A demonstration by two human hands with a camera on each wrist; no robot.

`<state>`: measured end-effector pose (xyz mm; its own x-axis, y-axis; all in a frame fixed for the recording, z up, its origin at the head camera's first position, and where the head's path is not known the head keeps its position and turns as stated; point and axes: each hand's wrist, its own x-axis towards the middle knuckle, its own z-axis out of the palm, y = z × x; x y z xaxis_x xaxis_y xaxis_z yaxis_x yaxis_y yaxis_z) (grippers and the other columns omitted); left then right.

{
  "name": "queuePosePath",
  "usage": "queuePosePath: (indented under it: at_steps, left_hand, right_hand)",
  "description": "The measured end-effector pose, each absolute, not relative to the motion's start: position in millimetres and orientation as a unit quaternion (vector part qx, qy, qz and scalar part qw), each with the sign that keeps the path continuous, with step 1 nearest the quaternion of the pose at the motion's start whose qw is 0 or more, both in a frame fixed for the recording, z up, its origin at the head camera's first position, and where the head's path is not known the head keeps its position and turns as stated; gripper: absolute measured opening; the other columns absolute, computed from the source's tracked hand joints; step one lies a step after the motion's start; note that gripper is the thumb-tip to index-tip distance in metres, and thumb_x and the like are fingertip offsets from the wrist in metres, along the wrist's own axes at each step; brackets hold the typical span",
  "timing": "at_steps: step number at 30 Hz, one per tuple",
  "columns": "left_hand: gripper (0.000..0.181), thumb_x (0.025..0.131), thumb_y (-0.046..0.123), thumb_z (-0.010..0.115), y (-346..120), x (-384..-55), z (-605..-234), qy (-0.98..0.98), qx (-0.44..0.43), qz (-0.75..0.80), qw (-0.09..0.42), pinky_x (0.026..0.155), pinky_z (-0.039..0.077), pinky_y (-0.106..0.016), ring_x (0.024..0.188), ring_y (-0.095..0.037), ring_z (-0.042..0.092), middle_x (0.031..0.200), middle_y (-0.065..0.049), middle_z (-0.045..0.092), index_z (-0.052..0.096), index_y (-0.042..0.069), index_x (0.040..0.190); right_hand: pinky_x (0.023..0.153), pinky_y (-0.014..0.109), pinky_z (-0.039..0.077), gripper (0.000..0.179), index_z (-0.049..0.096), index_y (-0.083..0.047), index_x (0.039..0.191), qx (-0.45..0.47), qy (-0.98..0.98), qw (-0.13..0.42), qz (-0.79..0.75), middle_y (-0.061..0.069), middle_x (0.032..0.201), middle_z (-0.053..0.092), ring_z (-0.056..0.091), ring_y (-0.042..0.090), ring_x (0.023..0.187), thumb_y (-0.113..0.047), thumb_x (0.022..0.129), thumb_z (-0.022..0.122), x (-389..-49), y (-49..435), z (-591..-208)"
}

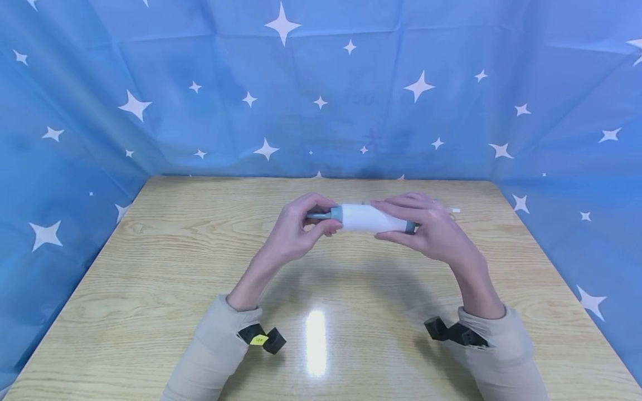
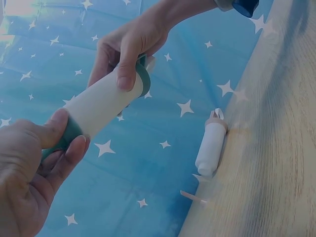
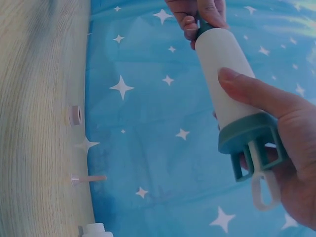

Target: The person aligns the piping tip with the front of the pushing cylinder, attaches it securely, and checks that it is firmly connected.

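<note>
A white syringe-like tube (image 1: 358, 217) with teal ends is held level between both hands above the table. At its left end, my left hand (image 1: 296, 234) pinches the teal cap (image 1: 336, 214), from which a narrow teal nozzle (image 1: 319, 215) points left. My right hand (image 1: 433, 231) grips the white barrel near the other end, thumb and fingers on opposite sides. The right wrist view shows an open-framed teal collar (image 3: 242, 131) there, with a white looped handle (image 3: 256, 192) sticking out of it. Some right fingers are hidden behind the barrel.
A second white tube (image 2: 210, 145) with a pinkish collar and white loop lies on the wooden table (image 1: 150, 278). Near the far edge are a pink ring (image 3: 72, 116) and a thin pink piece (image 3: 91, 178). A blue star-patterned curtain (image 1: 321, 128) surrounds the back and sides.
</note>
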<state>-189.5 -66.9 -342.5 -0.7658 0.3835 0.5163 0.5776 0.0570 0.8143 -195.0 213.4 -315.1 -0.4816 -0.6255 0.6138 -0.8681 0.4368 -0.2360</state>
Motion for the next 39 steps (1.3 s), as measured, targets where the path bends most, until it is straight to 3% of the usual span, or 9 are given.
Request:
queuePosePath:
  at_steps: [5, 9, 13, 21, 26, 33, 39]
  left_hand:
    - [0.023, 0.088, 0.000, 0.076, -67, -190, -343, -0.718, -0.336, -0.604, 0.082, 0.077, 0.062, -0.033, 0.083, -0.019, 0.070, 0.106, -0.013, 0.066, 0.066, -0.003, 0.109]
    - [0.023, 0.090, -0.001, 0.074, -67, -190, -343, -0.708, -0.333, -0.618, 0.081, 0.075, 0.062, -0.032, 0.082, -0.019, 0.071, 0.106, -0.013, 0.067, 0.066, -0.003, 0.111]
    - [0.023, 0.091, 0.000, 0.073, -67, -191, -344, -0.703, -0.329, -0.625, 0.081, 0.072, 0.063, -0.033, 0.077, -0.019, 0.071, 0.104, -0.013, 0.067, 0.065, -0.004, 0.112]
    - [0.025, 0.089, -0.004, 0.074, -70, -193, -346, -0.699, -0.320, -0.632, 0.092, 0.077, 0.062, -0.034, 0.082, -0.022, 0.070, 0.107, -0.015, 0.066, 0.065, -0.006, 0.112]
    - [0.026, 0.088, -0.006, 0.075, -72, -195, -346, -0.701, -0.319, -0.629, 0.106, 0.079, 0.062, -0.033, 0.087, -0.024, 0.070, 0.107, -0.016, 0.067, 0.065, -0.006, 0.112]
    - [0.027, 0.087, -0.006, 0.076, -76, -199, -348, -0.703, -0.309, -0.630, 0.112, 0.082, 0.061, -0.033, 0.093, -0.025, 0.068, 0.109, -0.017, 0.067, 0.065, -0.007, 0.111]
    - [0.027, 0.088, -0.004, 0.075, -79, -203, -352, -0.707, -0.296, -0.633, 0.111, 0.083, 0.061, -0.033, 0.096, -0.025, 0.067, 0.110, -0.017, 0.066, 0.065, -0.006, 0.113]
  right_hand:
    - [0.073, 0.031, 0.050, 0.051, 0.072, -0.008, 0.125, 0.451, -0.819, 0.223, 0.274, 0.009, 0.117, 0.073, 0.068, 0.031, 0.105, -0.043, 0.089, 0.077, -195, 214, -315]
    - [0.076, 0.034, 0.051, 0.053, 0.072, -0.009, 0.125, 0.442, -0.826, 0.222, 0.271, 0.007, 0.119, 0.073, 0.068, 0.029, 0.105, -0.029, 0.078, 0.089, -196, 214, -315]
    - [0.071, 0.025, 0.050, 0.060, 0.072, -0.010, 0.124, 0.430, -0.834, 0.216, 0.271, 0.006, 0.118, 0.073, 0.068, 0.026, 0.103, -0.012, 0.068, 0.093, -195, 214, -315]
    - [0.055, 0.016, 0.045, 0.060, 0.071, -0.012, 0.127, 0.391, -0.852, 0.179, 0.300, 0.006, 0.119, 0.070, 0.059, 0.014, 0.087, -0.007, 0.071, 0.091, -194, 221, -313]
    - [0.061, 0.021, 0.048, 0.061, 0.070, -0.013, 0.128, 0.369, -0.865, 0.167, 0.297, 0.007, 0.124, 0.069, 0.061, 0.016, 0.097, -0.008, 0.072, 0.091, -194, 228, -314]
    - [0.072, 0.020, 0.049, 0.063, 0.066, -0.013, 0.133, 0.350, -0.874, 0.134, 0.310, 0.004, 0.128, 0.066, 0.060, 0.014, 0.096, -0.008, 0.074, 0.090, -197, 237, -316]
    - [0.080, 0.028, 0.051, 0.067, 0.061, -0.010, 0.138, 0.329, -0.887, 0.116, 0.303, 0.009, 0.134, 0.063, 0.062, 0.020, 0.102, -0.012, 0.077, 0.089, -199, 243, -316]
